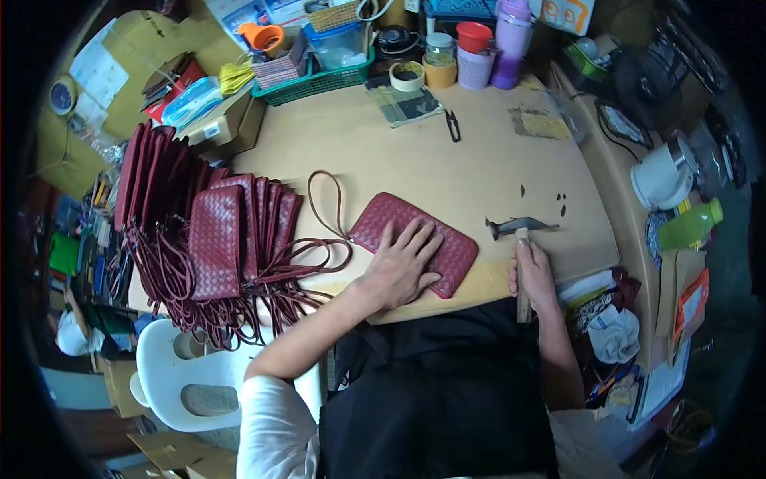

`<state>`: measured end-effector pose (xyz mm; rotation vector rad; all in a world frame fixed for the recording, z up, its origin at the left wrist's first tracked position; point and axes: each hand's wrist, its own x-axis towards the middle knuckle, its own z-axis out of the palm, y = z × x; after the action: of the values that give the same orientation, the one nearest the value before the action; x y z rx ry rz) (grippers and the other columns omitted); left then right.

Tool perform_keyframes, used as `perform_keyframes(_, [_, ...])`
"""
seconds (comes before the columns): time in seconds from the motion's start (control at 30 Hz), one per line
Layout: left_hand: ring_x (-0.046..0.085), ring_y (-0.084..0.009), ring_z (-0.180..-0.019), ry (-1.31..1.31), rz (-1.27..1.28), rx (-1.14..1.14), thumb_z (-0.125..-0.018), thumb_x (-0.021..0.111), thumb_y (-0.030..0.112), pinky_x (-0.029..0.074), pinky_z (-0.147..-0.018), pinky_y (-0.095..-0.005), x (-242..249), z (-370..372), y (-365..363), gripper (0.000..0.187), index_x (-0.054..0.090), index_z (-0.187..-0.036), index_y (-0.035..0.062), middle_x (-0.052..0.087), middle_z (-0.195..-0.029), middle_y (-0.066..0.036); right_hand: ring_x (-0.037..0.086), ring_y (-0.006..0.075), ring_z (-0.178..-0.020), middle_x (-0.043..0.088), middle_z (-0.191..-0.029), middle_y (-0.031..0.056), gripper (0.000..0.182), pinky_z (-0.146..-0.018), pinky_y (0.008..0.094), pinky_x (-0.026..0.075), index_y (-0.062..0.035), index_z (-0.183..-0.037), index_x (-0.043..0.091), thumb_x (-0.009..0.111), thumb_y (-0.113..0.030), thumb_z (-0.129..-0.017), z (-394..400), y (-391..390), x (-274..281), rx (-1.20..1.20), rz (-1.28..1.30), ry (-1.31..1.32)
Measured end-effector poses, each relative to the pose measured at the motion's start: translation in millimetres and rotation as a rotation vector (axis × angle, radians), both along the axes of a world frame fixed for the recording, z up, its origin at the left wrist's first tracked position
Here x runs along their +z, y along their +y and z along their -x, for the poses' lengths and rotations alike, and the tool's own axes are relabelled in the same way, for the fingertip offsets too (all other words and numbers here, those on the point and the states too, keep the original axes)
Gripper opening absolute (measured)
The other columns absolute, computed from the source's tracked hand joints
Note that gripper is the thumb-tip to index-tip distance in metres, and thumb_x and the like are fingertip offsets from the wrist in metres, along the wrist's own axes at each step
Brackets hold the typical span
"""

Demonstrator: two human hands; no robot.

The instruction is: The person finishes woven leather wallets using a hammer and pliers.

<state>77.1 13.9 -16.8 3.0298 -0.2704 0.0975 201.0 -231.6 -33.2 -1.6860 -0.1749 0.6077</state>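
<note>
A dark red woven wristlet pouch (451,249) lies flat on the worktable, its strap loop (313,199) stretching out to the left. My left hand (403,267) rests on the pouch with fingers spread. In my right hand (535,275) is a hammer (523,231), gripped by its wooden handle near the table's front edge. The dark metal hammer head sits just right of the pouch, apart from it. Left of my left hand, many matching pouches (215,239) stand stacked, their straps hanging over the table edge.
Small black snips (453,126) lie near the back, beside a tape roll (407,77). A green basket (311,84), cups and a purple bottle (511,48) line the rear. A white chair (191,375) stands front left; a green bottle (690,225) is at right. Another person (76,331) is far left.
</note>
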Motion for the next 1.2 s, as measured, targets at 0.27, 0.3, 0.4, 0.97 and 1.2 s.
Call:
perform_keyframes(0.27, [0.020,-0.0421,-0.143,0.084,0.109,0.167,-0.090,0.046,0.062,0.012,-0.110,-0.0679,-7,30,-13,0.071,0.036,-0.149,0.0238,0.027,-0.154,-0.015,0.059,0.0423,-0.101,0.061,-0.104,0.0294,0.043,-0.086,0.0447,0.046,0.0052,-0.122,0.050,0.049,-0.031,-0.099,-11,19,45,0.370,0.520,-0.465])
perform_keyframes(0.3, [0.020,-0.0421,-0.143,0.091,0.111,0.156,-0.090,0.046,0.062,0.012,-0.110,-0.0679,-8,30,-13,0.071,0.036,-0.149,0.0238,0.027,-0.154,-0.015,0.052,0.0469,-0.113,0.057,-0.114,0.0332,0.047,-0.094,0.0468,0.042,0.0056,-0.124,0.049,0.049,-0.033,-0.099,-6,23,61,0.329,0.564,-0.520])
perform_keyframes(0.4, [0.021,-0.0415,-0.143,0.055,0.125,0.176,-0.089,0.048,0.061,0.009,-0.111,-0.0668,-10,31,-14,0.070,0.037,-0.148,0.0243,0.028,-0.154,-0.016,0.057,0.0460,-0.104,0.060,-0.106,0.0321,0.049,-0.090,0.0489,0.044,0.0067,-0.123,0.049,0.050,-0.036,-0.098,8,29,72,0.330,0.637,-0.516])
perform_keyframes(0.97, [0.032,-0.0399,-0.138,-0.146,0.165,0.373,-0.087,0.058,0.055,0.024,-0.112,-0.0547,-4,40,32,0.072,0.046,-0.140,0.0083,0.037,-0.146,-0.023,0.061,0.0436,-0.094,0.064,-0.093,0.0268,0.036,-0.082,0.0506,0.048,0.0014,-0.101,0.055,0.054,-0.034,-0.095,-15,73,116,0.587,0.719,-0.775])
perform_keyframes(1.2, [0.032,-0.0363,-0.138,-0.126,0.126,0.380,-0.083,0.056,0.063,0.022,-0.113,-0.0532,-19,39,35,0.080,0.046,-0.140,0.0083,0.040,-0.145,-0.020,0.062,0.0445,-0.094,0.065,-0.092,0.0274,0.038,-0.084,0.0500,0.048,-0.0002,-0.107,0.056,0.054,-0.037,-0.095,-28,185,126,0.691,0.552,-0.878])
